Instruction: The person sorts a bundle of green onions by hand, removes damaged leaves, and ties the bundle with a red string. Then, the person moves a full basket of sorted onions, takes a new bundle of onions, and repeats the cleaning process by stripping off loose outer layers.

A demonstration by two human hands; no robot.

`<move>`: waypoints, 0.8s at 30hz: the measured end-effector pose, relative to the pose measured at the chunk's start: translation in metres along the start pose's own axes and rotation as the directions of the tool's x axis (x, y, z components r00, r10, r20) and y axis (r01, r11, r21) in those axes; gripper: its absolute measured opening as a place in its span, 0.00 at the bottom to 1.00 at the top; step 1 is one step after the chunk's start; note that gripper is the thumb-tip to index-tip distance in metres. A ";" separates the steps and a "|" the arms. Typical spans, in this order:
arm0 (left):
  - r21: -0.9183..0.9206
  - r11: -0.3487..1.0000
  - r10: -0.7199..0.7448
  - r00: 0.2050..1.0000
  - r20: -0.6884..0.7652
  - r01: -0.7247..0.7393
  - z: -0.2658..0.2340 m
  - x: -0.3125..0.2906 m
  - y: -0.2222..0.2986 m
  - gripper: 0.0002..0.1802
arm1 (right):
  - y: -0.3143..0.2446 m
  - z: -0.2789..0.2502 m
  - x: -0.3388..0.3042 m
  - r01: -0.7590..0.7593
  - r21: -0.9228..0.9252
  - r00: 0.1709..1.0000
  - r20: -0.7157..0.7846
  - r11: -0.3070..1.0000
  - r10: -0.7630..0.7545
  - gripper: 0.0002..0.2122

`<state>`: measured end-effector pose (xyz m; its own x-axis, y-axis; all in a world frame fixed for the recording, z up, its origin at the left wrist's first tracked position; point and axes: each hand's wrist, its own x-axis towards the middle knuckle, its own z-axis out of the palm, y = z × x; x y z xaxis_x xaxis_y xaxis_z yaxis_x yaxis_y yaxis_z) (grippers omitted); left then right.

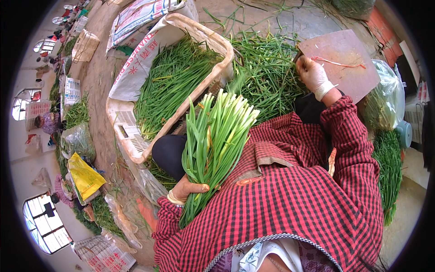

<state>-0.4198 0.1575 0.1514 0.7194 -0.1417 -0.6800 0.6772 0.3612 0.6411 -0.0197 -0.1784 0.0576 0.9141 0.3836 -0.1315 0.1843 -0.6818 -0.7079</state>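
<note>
head view: left hand [188,188] around chive bunch [216,136]

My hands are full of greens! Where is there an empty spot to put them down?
The flat board by the gloved right hand is mostly bare, with only a red band on it. The crate is full of greens, a loose pile lies between crate and board, and the left hand grips a bunch.

The concrete floor [97,86] carries a pale plastic crate [131,145] of green chives, a loose chive heap [267,72] just beside it, a reddish board [344,54], printed sacks [136,16], and a yellow bag [85,177].
</note>
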 end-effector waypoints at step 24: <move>0.082 0.995 -0.060 0.998 0.015 0.059 -0.003 0.006 0.005 0.45 | -0.063 0.016 -0.044 0.387 -0.387 0.921 0.208 0.837 -0.330 0.21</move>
<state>-0.4128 0.1609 0.1493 0.6795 -0.1770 -0.7120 0.7287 0.2756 0.6269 -0.0772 -0.1426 0.0968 0.7058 0.7077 -0.0319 0.6480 -0.6631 -0.3747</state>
